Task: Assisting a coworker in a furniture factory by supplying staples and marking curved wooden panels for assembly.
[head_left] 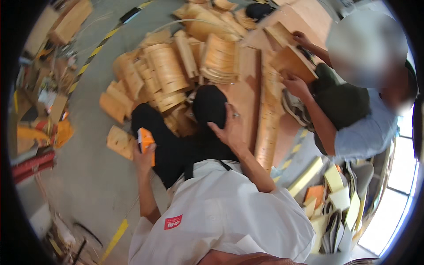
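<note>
Left hand [144,155]: raised from a bent elbow, forearm running up from the white apron [221,216]. The fingers are wrapped around an orange block [145,140], which stands upright in the grip with its top clear above the fingers. Just left of this grip a flat wood piece [120,141] lies on the grey floor [88,176].

Right hand [229,129]: forearm extends up and to the left from the apron. The palm lies flat on the right knee [210,106], fingers spread and holding nothing; a ring shows on one finger.

Beyond both grips, past the knees, lies a pile of curved plywood shells [176,66]. A long wood plank [267,128] runs just right of the right hand. Further right, another person's hands [297,84] hold a wood panel [292,62].
</note>
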Available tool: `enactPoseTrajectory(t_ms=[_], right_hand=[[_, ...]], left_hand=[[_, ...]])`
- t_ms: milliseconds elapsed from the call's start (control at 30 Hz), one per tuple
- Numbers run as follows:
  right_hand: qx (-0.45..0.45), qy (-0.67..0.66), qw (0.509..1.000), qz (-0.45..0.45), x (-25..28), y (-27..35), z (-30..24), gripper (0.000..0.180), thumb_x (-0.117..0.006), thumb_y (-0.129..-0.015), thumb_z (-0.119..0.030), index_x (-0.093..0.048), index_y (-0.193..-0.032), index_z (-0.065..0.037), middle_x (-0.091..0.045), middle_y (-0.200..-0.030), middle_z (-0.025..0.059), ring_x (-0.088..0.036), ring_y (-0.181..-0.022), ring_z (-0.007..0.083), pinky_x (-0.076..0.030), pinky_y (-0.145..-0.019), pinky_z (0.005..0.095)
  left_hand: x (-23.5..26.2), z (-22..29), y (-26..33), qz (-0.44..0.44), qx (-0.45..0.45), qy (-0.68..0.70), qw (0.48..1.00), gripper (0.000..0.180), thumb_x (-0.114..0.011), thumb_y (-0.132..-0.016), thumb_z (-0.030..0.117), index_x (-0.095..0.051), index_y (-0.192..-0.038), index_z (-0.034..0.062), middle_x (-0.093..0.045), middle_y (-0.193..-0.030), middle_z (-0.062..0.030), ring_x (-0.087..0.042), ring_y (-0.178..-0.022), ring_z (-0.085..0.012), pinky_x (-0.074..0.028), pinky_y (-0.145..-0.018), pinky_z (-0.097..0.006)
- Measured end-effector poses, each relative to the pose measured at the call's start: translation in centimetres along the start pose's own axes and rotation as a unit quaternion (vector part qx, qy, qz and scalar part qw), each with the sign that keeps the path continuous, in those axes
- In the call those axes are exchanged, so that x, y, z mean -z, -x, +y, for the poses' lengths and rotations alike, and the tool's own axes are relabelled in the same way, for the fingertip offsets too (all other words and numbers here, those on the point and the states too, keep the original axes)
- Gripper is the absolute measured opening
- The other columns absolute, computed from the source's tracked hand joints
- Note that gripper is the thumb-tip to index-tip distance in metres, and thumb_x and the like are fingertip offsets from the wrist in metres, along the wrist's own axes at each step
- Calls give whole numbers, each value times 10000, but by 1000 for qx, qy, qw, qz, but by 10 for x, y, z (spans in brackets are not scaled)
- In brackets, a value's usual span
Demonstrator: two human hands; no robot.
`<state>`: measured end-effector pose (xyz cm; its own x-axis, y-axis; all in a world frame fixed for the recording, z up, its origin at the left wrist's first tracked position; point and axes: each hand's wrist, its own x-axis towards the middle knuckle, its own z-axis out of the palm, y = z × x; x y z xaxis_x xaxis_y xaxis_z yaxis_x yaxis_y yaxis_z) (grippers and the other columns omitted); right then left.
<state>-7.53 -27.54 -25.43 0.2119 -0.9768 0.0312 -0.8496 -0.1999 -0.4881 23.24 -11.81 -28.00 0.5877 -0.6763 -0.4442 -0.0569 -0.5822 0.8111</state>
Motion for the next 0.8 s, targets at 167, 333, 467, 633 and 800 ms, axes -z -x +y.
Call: enactPoseTrajectory(t_ms=[167,333,467,633,800], right_hand=[[-17,-14,1000,-6,-1,-1,-2,924,-754,-735,-498,-386,-1405,21,-442,-1372,285,-452,-1240,462,-361,-1046,517],[-22,-18,1000,-9,3,0,-3,922,-755,-736,-495,-383,-1403,21,-439,-1371,289,-451,-1241,459,-363,-1044,518],[-6,-30,1000,1,3,-1,-1,915,-762,-741,-482,-380,-1401,24,-439,-1365,297,-453,-1237,458,-366,-1044,511],[2,-25,1000,-3,1,-1,4,912,-765,-744,-479,-380,-1397,29,-447,-1357,305,-453,-1232,462,-368,-1046,503],[-4,-61,998,7,3,-5,-8,807,-752,-778,-446,-442,-1358,23,-475,-1342,291,-448,-1239,453,-361,-1055,497]], left_hand=[[-1,19,6,-26,-15,61,998,715,-759,-817,306,-441,-1340,-65,-568,-1187,-150,-574,-1047,-224,-448,-937,-338],[-1,23,8,-14,-12,58,998,711,-750,-829,345,-451,-1325,-66,-567,-1173,-151,-566,-1047,-220,-437,-941,-326],[4,25,13,-13,-19,47,999,709,-752,-831,336,-446,-1326,-69,-570,-1163,-152,-566,-1048,-221,-439,-942,-327],[-1,19,8,-14,-12,62,998,718,-760,-817,285,-435,-1331,-97,-573,-1202,-177,-580,-1060,-226,-454,-934,-324],[7,33,20,-10,-13,80,997,723,-773,-793,286,-448,-1317,-91,-587,-1159,-152,-589,-1029,-204,-473,-902,-327]])
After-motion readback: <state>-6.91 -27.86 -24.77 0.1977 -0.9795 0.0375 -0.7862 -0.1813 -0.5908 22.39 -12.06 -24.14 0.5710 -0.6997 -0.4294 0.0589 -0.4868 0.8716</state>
